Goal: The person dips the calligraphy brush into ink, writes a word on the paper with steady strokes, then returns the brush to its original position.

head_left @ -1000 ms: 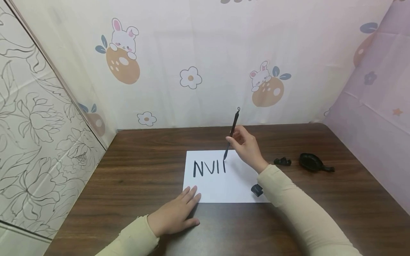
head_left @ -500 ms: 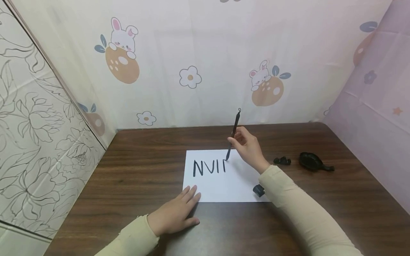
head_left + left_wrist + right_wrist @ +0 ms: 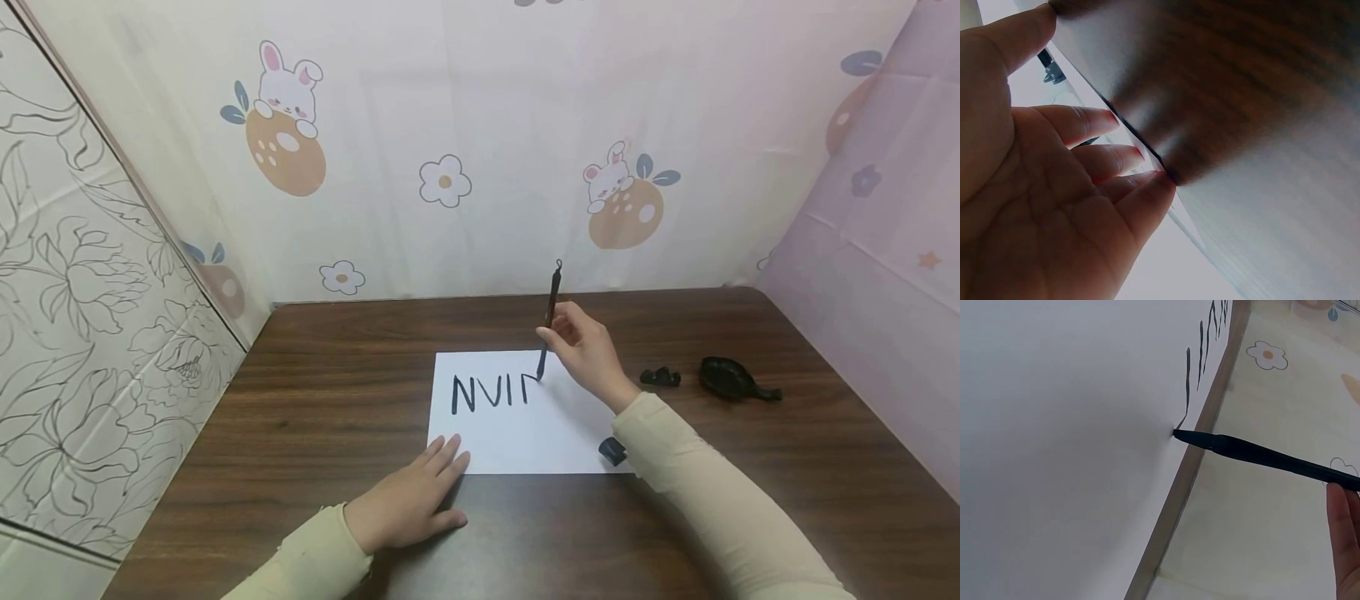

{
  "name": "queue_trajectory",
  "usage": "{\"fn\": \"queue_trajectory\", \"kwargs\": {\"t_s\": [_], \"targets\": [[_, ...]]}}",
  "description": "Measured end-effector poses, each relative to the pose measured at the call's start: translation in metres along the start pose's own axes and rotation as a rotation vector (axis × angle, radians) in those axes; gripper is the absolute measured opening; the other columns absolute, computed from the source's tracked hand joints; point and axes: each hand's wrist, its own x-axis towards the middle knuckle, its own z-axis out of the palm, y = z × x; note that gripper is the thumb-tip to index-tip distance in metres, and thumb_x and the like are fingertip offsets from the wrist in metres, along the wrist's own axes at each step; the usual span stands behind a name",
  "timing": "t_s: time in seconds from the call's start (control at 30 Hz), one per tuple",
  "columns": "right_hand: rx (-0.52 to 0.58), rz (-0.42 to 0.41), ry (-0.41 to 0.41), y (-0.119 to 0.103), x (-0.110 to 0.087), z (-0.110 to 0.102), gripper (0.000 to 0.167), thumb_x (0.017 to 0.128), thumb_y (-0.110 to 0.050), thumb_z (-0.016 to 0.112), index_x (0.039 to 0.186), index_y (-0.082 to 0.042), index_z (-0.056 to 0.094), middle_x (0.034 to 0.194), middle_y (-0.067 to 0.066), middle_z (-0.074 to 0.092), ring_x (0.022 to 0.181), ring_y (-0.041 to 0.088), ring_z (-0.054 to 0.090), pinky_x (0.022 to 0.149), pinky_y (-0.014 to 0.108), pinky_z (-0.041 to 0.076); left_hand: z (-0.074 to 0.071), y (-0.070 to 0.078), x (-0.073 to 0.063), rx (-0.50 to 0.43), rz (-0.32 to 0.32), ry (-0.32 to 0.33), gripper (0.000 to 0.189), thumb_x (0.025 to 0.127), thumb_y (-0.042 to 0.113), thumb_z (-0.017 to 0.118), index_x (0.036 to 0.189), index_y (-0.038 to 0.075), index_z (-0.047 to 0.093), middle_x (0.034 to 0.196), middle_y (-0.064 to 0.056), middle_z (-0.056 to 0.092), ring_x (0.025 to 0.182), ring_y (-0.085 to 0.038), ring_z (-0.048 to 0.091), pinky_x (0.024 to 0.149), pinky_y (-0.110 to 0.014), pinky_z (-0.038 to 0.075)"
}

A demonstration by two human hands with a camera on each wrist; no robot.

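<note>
My right hand (image 3: 588, 346) pinches a dark ink brush (image 3: 552, 300) between thumb and fingers, its handle rising steeply with a small loop on top. The brush's tip meets the white paper (image 3: 525, 442), at the end of a slanting black stroke. In the right wrist view the brush (image 3: 1260, 453) touches the sheet where that line ends. Black strokes resembling "NVI" (image 3: 481, 394) stand left of it. My left hand (image 3: 412, 500) lies with spread, straight fingers, the fingertips on the paper's lower left corner. The left wrist view shows the left palm (image 3: 1041, 212) from below.
A small black paperweight-like block (image 3: 612, 451) sits on the sheet's lower right, partly behind the right sleeve. Farther right on the wooden table (image 3: 315, 400) are a small black brush rest (image 3: 661, 377) and a black dish with a handle (image 3: 731, 379). A printed curtain (image 3: 450, 100) hangs behind.
My right hand and the brush have shifted slightly right and down, drawing a short slanting stroke from the top of the last upright line. The left hand has stayed still.
</note>
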Motion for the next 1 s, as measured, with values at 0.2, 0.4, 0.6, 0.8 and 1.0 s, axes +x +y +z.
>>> {"fn": "queue_trajectory", "kwargs": {"t_s": [0.2,0.4,0.6,0.8,1.0], "targets": [[-0.034,0.008,-0.022,-0.004,-0.004,-0.001,0.024,0.093,-0.018,0.068,0.114,-0.009,0.059,0.092,0.008,0.066,0.081,0.018,0.062,0.073,0.033,0.054,0.000,0.000,-0.001,0.004,0.008,0.009,0.074,0.093,0.047,0.061,0.151,0.007,0.037,0.161,-0.016,0.027,0.148,-0.037,0.027,0.114,-0.049,0.036],[-0.047,-0.017,-0.035,-0.008,-0.007,0.000,0.024,0.093,-0.017,0.068,0.114,-0.009,0.059,0.092,0.007,0.066,0.080,0.018,0.062,0.072,0.033,0.055,0.000,-0.001,-0.001,0.004,0.010,0.011,0.074,0.093,0.047,0.061,0.151,0.008,0.037,0.161,-0.016,0.026,0.148,-0.037,0.027,0.114,-0.049,0.036],[-0.041,-0.042,-0.046,-0.012,-0.008,0.002,0.022,0.092,-0.015,0.068,0.112,-0.010,0.060,0.089,0.005,0.067,0.078,0.015,0.062,0.070,0.029,0.054,0.001,-0.001,-0.001,0.001,0.011,0.006,0.074,0.093,0.048,0.060,0.151,0.008,0.037,0.161,-0.016,0.026,0.148,-0.037,0.027,0.114,-0.049,0.036],[-0.043,-0.068,-0.046,-0.016,-0.010,0.004,0.023,0.092,-0.014,0.069,0.113,-0.008,0.061,0.087,0.006,0.067,0.076,0.015,0.061,0.068,0.028,0.054,0.001,-0.001,0.000,0.000,0.011,0.006,0.074,0.093,0.048,0.061,0.151,0.008,0.036,0.161,-0.016,0.026,0.148,-0.037,0.026,0.114,-0.049,0.036],[-0.037,-0.053,-0.061,-0.020,-0.011,0.006,0.027,0.092,-0.015,0.069,0.116,-0.007,0.061,0.089,0.008,0.068,0.078,0.016,0.064,0.069,0.028,0.056,0.001,-0.001,-0.001,-0.002,0.010,0.008,0.074,0.093,0.048,0.061,0.151,0.008,0.037,0.161,-0.016,0.026,0.148,-0.037,0.027,0.114,-0.050,0.036]]}}
